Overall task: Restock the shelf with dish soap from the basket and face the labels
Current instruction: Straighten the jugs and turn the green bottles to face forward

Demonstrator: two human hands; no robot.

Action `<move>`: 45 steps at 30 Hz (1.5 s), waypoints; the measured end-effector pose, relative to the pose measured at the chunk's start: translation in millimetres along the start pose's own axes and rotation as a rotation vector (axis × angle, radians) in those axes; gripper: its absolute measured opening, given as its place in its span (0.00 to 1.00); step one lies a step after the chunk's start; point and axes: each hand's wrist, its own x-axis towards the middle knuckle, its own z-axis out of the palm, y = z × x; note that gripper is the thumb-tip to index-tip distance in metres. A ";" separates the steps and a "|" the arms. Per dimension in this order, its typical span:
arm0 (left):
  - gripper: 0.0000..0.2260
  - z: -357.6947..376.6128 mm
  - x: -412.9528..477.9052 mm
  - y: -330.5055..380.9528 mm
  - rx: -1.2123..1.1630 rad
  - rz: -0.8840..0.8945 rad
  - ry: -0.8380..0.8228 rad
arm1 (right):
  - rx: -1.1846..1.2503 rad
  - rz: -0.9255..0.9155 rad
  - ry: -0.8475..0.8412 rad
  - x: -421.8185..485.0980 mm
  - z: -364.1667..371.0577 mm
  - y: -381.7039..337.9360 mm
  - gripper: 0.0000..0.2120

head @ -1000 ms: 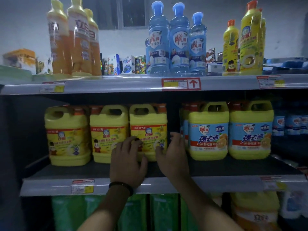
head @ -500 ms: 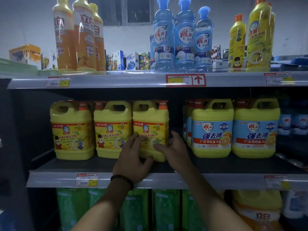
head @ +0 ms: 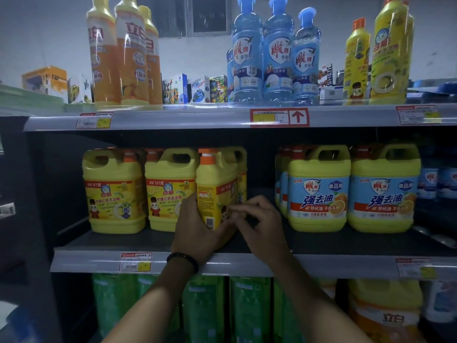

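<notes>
— Hands?
— Left hand (head: 197,229) wraps the yellow jug (head: 217,189) low down; right hand (head: 259,219) pinches its edge.
— How does it sit?
— On the middle shelf (head: 321,243), turned, narrow barcode side forward, orange cap up.

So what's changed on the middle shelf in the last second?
The third yellow handled soap jug has been swivelled: its front label now angles right, its barcode side toward the camera. The left hand grips its base; the right hand touches its label side. The neighbouring yellow jugs and blue-labelled jugs stayed put.
</notes>
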 end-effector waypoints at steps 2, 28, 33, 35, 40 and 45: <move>0.34 -2.5 -0.1 -2.5 -0.062 -0.094 0.007 | -0.086 0.129 0.095 3.7 1.8 1.8 0.19; 0.28 11.2 1.8 -19.0 0.302 -0.005 -0.012 | -0.578 0.251 -0.009 4.8 17.2 -5.8 0.59; 0.14 12.4 -0.9 -14.3 0.347 0.058 0.019 | -0.545 0.351 -0.114 13.8 18.5 -9.6 0.59; 0.12 12.3 -1.9 -14.4 0.360 0.076 0.021 | -0.520 0.376 -0.122 17.1 20.3 -8.1 0.59; 0.10 6.1 -2.1 -11.5 0.318 0.086 -0.019 | -0.503 0.436 -0.165 17.8 20.1 -14.3 0.58; 0.06 -28.9 1.8 0.8 0.122 0.143 0.099 | -0.693 0.194 0.056 4.7 47.2 -62.7 0.34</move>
